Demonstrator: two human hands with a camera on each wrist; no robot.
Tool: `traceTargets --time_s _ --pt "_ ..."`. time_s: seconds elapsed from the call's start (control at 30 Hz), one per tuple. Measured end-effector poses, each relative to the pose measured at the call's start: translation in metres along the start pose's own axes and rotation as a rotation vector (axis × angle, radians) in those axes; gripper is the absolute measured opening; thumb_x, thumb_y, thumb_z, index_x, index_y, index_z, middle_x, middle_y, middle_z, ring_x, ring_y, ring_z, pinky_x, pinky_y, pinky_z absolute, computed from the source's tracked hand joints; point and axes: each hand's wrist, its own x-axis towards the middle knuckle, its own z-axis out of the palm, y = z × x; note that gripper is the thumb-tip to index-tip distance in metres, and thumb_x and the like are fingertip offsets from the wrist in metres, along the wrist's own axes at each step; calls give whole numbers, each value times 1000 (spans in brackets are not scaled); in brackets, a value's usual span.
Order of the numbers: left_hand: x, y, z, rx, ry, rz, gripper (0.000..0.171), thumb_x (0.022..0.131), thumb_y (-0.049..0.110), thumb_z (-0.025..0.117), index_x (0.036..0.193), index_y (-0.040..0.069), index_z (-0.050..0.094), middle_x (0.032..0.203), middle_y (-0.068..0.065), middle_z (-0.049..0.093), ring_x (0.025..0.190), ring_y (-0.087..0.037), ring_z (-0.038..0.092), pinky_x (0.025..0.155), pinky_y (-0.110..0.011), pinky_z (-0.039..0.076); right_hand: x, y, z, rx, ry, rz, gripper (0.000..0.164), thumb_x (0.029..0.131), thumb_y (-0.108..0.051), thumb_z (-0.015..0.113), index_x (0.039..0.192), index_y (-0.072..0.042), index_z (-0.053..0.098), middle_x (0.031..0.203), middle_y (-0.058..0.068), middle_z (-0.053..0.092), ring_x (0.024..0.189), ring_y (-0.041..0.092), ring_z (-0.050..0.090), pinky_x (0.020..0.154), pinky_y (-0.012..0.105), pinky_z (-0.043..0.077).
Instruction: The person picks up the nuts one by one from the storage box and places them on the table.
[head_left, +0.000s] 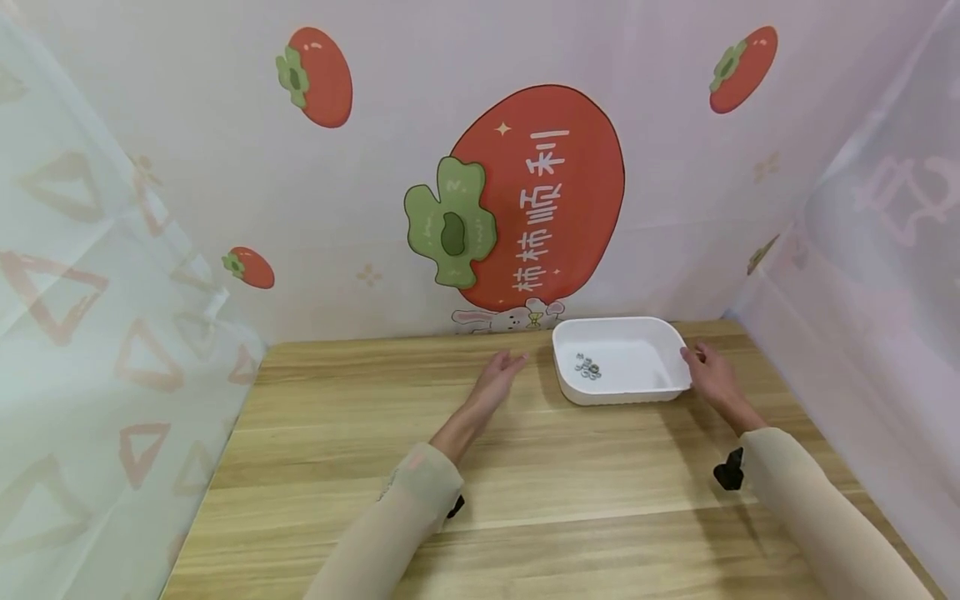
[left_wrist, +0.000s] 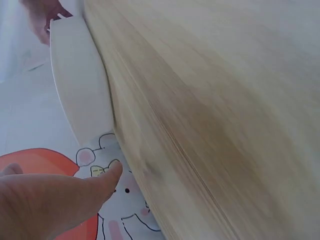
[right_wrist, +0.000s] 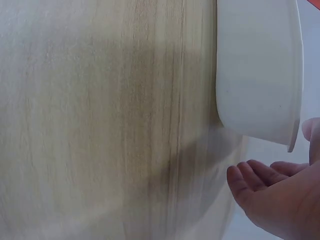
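Note:
A white rectangular plastic tray (head_left: pixel 630 392) with rounded corners sits at the back of the wooden table, right of the middle. Inside its left part lies a small cluster of silvery ring-like pieces (head_left: pixel 587 368); they are too small to identify. Left of the tray, the left hand (head_left: pixel 495 383) hovers with fingers extended, apart from it and holding nothing. At the tray's right end is the right hand (head_left: pixel 712 379), its thumb at the rim. In the right wrist view, the loosely bent fingers (right_wrist: pixel 250 175) stand off the tray's wall (right_wrist: pixel 257 70).
The wooden tabletop (head_left: pixel 337 433) stretches in front and to the left. Behind it hangs a pale cloth backdrop (head_left: pixel 375 167) printed with red persimmons and a rabbit. Pale curtains (head_left: pixel 90 333) close in both sides. A black device (head_left: pixel 729 471) is strapped near the right wrist.

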Motion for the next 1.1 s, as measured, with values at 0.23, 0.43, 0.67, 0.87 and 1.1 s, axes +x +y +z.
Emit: traceTargets --time_s 0.23,0.43,0.67,0.87,1.1 --pt "14 7 22 1 25 -29 90 102 60 59 169 10 25 171 -15 32 156 -38 33 127 -57 29 1 1 3 95 -6 24 77 115 -47 24 159 16 26 159 42 32 146 57 35 119 68 34" --pt "21 7 36 -2 -10 -38 87 105 55 57 169 8 23 173 -16 28 158 -37 30 128 -54 28 1 -2 3 218 -31 78 79 114 -51 23 163 12 16 169 36 15 156 55 16 127 67 19" --pt "34 6 53 -36 -35 -55 84 105 55 57 169 9 25 171 -17 31 158 -37 30 129 -56 26 3 -2 8 298 -39 104 80 114 -50 21 164 12 13 171 33 12 158 52 13 128 65 18" --pt "43 5 71 -60 -8 -90 78 108 47 56 169 10 25 173 -14 28 160 -33 26 130 -53 22 6 1 16 403 -48 90 78 115 -45 21 161 17 12 169 36 16 156 51 20 128 62 22" --pt "45 1 86 -125 8 -83 62 112 28 51 167 9 30 170 -13 35 158 -29 31 130 -46 25 8 2 22 423 -32 101 71 115 -38 17 160 18 12 169 37 14 157 49 16 129 59 19"
